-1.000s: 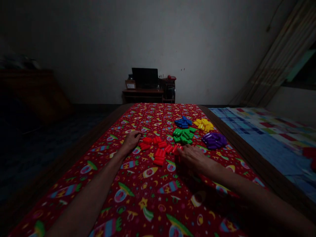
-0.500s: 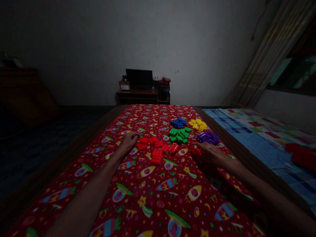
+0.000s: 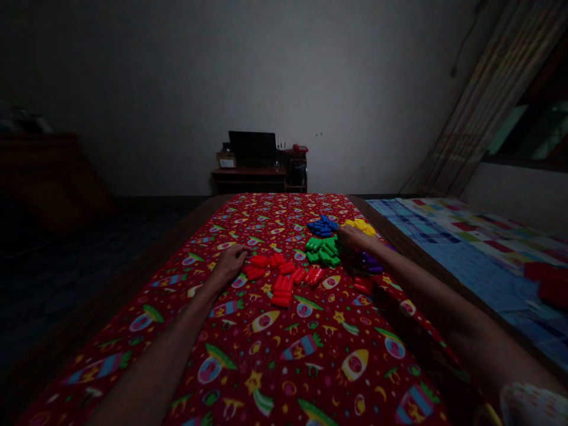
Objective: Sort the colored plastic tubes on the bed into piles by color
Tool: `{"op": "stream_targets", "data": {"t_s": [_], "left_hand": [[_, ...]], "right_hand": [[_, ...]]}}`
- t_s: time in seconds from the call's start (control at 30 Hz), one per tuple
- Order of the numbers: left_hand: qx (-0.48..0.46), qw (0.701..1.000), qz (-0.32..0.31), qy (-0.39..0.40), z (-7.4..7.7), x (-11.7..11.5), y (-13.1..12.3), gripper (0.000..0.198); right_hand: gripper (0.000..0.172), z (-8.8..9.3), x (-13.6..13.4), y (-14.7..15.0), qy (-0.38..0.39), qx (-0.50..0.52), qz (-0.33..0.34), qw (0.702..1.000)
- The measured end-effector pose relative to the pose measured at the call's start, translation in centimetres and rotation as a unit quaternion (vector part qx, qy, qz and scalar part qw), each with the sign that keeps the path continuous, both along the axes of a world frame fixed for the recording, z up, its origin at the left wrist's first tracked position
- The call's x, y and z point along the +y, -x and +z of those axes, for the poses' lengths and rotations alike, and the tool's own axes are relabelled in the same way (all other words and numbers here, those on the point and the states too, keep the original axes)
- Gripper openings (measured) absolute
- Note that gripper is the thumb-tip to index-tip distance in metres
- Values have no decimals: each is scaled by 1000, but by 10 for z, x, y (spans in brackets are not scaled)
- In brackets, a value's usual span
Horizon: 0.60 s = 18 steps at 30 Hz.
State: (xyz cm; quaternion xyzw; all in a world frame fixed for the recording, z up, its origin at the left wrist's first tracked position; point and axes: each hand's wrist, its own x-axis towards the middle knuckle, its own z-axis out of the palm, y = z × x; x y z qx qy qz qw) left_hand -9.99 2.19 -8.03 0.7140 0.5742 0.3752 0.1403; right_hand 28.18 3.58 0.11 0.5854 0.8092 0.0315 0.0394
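Glossy green blocks (image 3: 323, 252) lie heaped beside the right hand (image 3: 352, 238), its grip unclear.

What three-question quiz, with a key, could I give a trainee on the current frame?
1. Count: how many colours of pieces lie on the patterned cloth?
2. Name the colour: which pieces are nearest the left hand?
3. True or false: the purple pieces are fully in view.

Key: 1. Five. 2. Red. 3. False; the right forearm partly hides them.
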Motion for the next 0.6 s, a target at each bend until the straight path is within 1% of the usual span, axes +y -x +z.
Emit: {"op": "stream_targets", "data": {"t_s": [0.1, 0.17, 0.23, 0.3, 0.4, 0.47, 0.6], "left_hand": [[-12, 1000, 0, 2, -3, 2, 1, 31], [-18, 1000, 3, 3, -4, 3, 1, 31], [-20, 1000, 5, 3, -5, 4, 2, 31], [-20, 1000, 5, 3, -6, 4, 2, 31], [-20, 1000, 1, 3, -5, 4, 2, 31], [-19, 1000, -4, 1, -5, 4, 3, 31], [-28, 1000, -5, 0, -7, 5, 3, 32]], "right_hand": [[28, -5, 1, -7, -9, -1, -9, 1000], [26, -2, -1, -10, -35, 8, -17, 999], [22, 6, -5, -10, -65, 28, -13, 997], [22, 15, -14, -7, -78, 59, 13, 995], [23, 22, -31, 4, -62, 107, 93, 988], [24, 20, -42, 11, -49, 107, 131, 984], [20, 12, -50, 19, -44, 82, 152, 984]]}}
